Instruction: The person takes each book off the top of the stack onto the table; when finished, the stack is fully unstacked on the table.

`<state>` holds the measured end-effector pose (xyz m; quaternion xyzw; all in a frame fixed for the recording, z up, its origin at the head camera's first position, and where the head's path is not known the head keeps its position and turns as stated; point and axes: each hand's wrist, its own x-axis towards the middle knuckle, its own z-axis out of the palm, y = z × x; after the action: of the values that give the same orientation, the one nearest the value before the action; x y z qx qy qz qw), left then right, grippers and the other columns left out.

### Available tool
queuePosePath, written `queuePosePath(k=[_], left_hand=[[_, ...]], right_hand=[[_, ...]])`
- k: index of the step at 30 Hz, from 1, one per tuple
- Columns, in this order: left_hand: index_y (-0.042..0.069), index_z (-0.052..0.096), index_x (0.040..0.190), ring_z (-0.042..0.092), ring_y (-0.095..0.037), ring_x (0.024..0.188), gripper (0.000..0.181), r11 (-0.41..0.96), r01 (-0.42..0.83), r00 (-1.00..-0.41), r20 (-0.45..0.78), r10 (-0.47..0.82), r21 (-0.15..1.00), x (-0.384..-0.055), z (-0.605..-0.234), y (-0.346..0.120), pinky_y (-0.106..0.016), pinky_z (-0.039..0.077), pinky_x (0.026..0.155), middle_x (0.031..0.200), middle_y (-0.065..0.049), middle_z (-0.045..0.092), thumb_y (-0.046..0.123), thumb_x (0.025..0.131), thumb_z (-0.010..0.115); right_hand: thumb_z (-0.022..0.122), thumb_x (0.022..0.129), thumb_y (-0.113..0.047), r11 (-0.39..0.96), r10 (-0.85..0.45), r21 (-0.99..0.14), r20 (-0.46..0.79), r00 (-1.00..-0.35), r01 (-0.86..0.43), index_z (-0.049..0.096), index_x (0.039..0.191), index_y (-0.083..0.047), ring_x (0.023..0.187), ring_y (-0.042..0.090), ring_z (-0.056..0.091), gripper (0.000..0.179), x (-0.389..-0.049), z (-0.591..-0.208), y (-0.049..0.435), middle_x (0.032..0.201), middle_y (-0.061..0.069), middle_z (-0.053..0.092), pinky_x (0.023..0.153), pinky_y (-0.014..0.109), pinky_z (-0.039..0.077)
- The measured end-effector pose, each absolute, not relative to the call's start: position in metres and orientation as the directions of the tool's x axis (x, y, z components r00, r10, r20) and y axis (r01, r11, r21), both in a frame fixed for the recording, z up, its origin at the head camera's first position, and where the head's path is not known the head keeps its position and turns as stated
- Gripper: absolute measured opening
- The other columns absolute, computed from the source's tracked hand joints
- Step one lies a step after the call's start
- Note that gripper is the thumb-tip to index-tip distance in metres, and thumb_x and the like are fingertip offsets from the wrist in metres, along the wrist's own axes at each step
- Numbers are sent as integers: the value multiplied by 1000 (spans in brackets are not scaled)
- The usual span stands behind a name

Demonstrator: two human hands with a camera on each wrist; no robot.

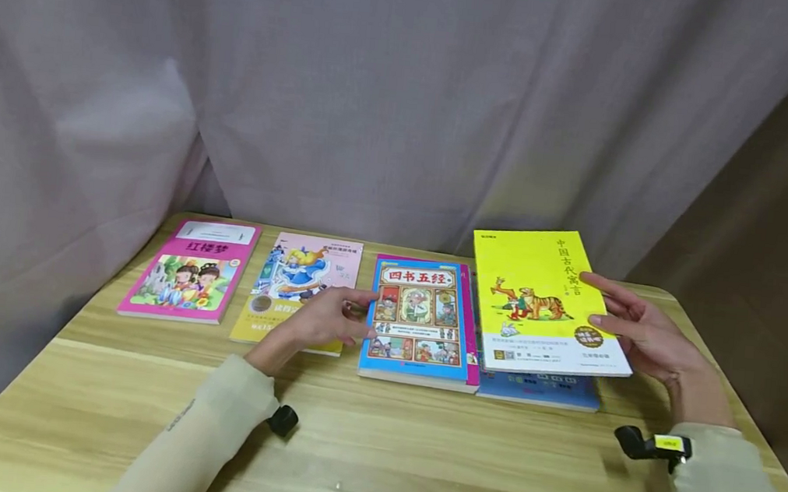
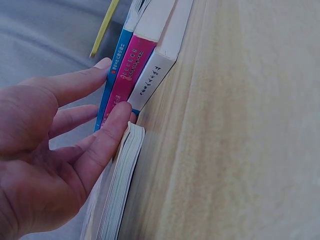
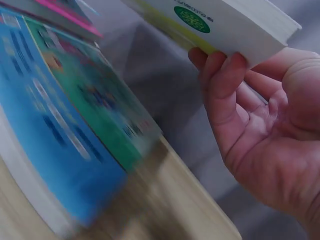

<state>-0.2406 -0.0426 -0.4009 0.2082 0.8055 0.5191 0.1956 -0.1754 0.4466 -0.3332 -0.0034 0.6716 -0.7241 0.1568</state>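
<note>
My right hand (image 1: 656,343) grips a yellow picture-covered book (image 1: 524,289) by its right edge, thumb on the cover and fingers beneath. In the right wrist view, this book's white-and-green-marked back (image 3: 235,25) is raised above a blue and green book (image 3: 55,115). At the middle stack, my left hand (image 1: 324,318) has its fingertips at the left side of a blue book (image 1: 419,318). A pink book (image 1: 473,366) lies under that one. The left wrist view shows the thumb (image 2: 82,84) by the blue spine, with other fingers extended lower along the spines.
Left of the stack lies a pink-and-yellow book (image 1: 307,270), partly covered by my left hand. Farther left is a pink book with two cartoon figures (image 1: 187,275). All rest on a wooden table (image 1: 362,446) in front of a grey curtain (image 1: 364,103).
</note>
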Motion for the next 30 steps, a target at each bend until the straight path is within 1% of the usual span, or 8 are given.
queuePosePath(k=[4, 9, 14, 21, 25, 30], left_hand=[[12, 56, 154, 68, -20, 89, 68, 377, 144, -834, -93, 544, 915, -241, -400, -42, -33, 66, 72, 141, -17, 62, 12, 92, 84], [12, 56, 154, 67, -19, 90, 67, 385, 147, -832, -97, 547, 911, -243, -401, -41, -33, 65, 73, 139, -16, 63, 12, 92, 83], [13, 56, 154, 68, -19, 86, 68, 377, 150, -835, -87, 544, 914, -241, -401, -42, -34, 65, 72, 143, -18, 61, 10, 92, 83], [11, 56, 153, 68, -20, 88, 66, 362, 142, -834, -85, 545, 921, -239, -403, -43, -33, 65, 70, 140, -18, 62, 11, 92, 83], [11, 57, 153, 67, -19, 86, 66, 366, 142, -836, -86, 542, 920, -239, -405, -44, -33, 65, 70, 138, -18, 63, 12, 92, 83], [14, 58, 153, 67, -20, 84, 67, 375, 131, -842, -97, 530, 918, -240, -404, -45, -33, 64, 70, 141, -16, 62, 12, 91, 84]], right_hand=[[47, 108, 7, -27, -248, -973, -214, -945, 228, 46, 160, -38, 107, 24, 77, 69, -165, -329, 476, 135, -12, 73, 87, 45, 66], [47, 108, 6, 5, -208, -966, -253, -945, 258, 53, 154, -44, 104, 24, 76, 68, -153, -333, 510, 132, -15, 73, 87, 44, 67], [45, 109, 4, 7, -196, -956, -287, -938, 292, 59, 147, -47, 103, 23, 76, 65, -147, -339, 537, 128, -15, 74, 86, 42, 67], [49, 109, 2, 70, -112, -938, -346, -932, 339, 59, 144, -53, 99, 21, 74, 66, -142, -349, 565, 120, -21, 73, 84, 45, 67], [47, 110, 1, 76, -128, -926, -376, -918, 369, 61, 140, -55, 99, 21, 74, 65, -139, -356, 578, 118, -21, 73, 86, 47, 67], [45, 110, 0, 93, -138, -917, -399, -907, 389, 63, 135, -58, 99, 23, 73, 66, -136, -365, 589, 117, -20, 72, 86, 46, 67]])
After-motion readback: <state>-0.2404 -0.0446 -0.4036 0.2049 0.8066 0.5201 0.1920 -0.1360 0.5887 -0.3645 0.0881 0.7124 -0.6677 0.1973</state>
